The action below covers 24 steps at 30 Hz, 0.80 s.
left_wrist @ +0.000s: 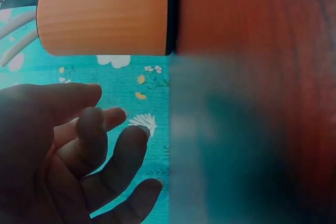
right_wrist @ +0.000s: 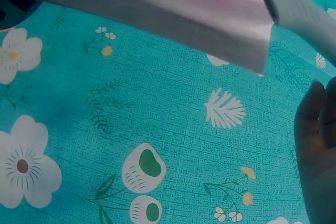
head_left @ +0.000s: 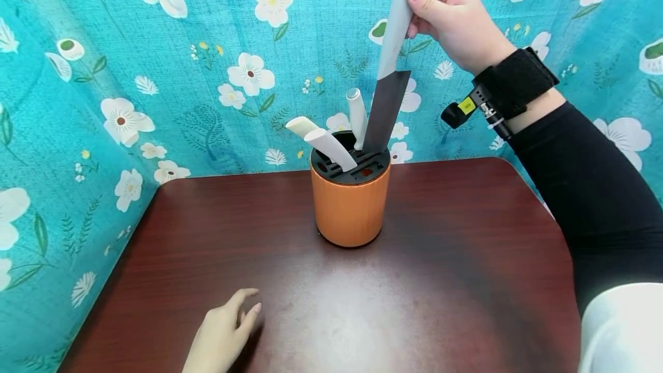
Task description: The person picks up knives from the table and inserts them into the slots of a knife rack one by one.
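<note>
In the head view my right hand [head_left: 453, 19] grips the pale grey handle of a cleaver [head_left: 385, 111], held nearly upright. The blade's lower end meets the slotted black top of an orange knife block [head_left: 349, 212]; how deep it sits is hidden. The right wrist view shows the broad metal blade [right_wrist: 173, 24] and part of my hand [right_wrist: 317, 145]. Near the table's front, my left hand [head_left: 220, 332] holds nothing, its fingers loosely bent. In the left wrist view those fingers are apart from the block [left_wrist: 105, 17].
Several pale handles, among them a white one [head_left: 331, 148], stick out of the block. A dark red-brown table [head_left: 233, 235] carries it. Behind hangs a turquoise flowered cloth [head_left: 207, 73]. A white rounded object [head_left: 624, 332] stands at the lower right.
</note>
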### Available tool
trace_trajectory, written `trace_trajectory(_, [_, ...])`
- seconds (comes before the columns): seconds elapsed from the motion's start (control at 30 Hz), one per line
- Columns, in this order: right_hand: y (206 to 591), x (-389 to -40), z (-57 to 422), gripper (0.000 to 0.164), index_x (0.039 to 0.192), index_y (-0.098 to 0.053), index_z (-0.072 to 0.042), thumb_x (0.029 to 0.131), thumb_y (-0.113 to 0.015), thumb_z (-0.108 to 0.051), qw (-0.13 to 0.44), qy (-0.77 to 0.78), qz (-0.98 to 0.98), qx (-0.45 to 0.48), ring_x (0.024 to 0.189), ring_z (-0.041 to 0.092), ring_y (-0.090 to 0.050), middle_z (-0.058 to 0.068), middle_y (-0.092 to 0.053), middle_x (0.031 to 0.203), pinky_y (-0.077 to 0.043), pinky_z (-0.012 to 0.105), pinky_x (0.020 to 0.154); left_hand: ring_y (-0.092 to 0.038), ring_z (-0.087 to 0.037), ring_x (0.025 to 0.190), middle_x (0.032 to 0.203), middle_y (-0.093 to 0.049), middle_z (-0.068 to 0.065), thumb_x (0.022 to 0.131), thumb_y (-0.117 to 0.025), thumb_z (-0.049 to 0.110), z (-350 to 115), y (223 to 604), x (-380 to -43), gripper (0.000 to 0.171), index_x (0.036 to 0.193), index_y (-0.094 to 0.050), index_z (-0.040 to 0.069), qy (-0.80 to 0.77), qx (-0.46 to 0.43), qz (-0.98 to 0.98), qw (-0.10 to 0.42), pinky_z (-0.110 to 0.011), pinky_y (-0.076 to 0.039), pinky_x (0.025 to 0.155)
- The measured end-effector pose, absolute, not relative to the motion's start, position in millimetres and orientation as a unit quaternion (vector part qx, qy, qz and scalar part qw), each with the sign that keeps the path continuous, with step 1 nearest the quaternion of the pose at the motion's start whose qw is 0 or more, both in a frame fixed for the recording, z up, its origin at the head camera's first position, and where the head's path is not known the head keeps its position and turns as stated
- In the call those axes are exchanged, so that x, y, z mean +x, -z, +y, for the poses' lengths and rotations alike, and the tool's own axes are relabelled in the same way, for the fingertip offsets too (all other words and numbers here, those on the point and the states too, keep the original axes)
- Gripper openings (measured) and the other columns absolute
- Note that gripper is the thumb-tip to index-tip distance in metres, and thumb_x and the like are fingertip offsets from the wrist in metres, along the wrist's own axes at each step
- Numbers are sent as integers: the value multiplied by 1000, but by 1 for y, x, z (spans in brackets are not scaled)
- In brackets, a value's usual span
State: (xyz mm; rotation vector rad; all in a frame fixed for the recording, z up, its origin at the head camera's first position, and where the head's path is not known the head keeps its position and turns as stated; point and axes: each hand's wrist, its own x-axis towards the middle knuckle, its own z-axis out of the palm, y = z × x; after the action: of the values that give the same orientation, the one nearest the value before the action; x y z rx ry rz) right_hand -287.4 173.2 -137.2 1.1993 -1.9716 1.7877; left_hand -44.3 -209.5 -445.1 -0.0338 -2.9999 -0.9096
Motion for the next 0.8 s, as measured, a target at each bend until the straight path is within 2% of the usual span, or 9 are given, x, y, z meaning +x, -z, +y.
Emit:
trace_trajectory(0.27, [145,-287,177,24,122,-64,0,106,-48,-6,65,-606,-694,384,86,24,-51,13,-61,110,-47,24,81,-33,-1,48,62,-42,13,95,-70,17,-207,453,-41,30,124,-67,10,295,-11,-955,1,-21,-35,45])
trace_trajectory(0.47, [156,-284,178,24,122,-64,-2,107,-51,-16,47,-467,-804,365,93,24,-56,8,-64,105,-46,25,87,-34,-1,50,63,-42,12,95,-70,16,-207,453,-41,30,125,-67,10,301,-10,-953,-4,-22,-35,48])
trace_trajectory(0.63, [173,-288,175,23,118,-65,-2,107,-52,-17,-19,-390,-834,389,89,23,-56,12,-63,96,-45,28,78,-35,-1,51,63,-42,12,95,-70,16,-206,454,-41,31,125,-66,11,309,-14,-951,-23,-22,-35,49])
trace_trajectory(0.8, [191,-293,171,23,121,-66,-5,104,-59,-19,-73,-346,-846,400,83,24,-60,11,-67,95,-48,31,74,-34,-1,50,62,-41,12,93,-72,16,-206,455,-41,29,121,-68,11,308,-20,-951,-18,-21,-34,48])
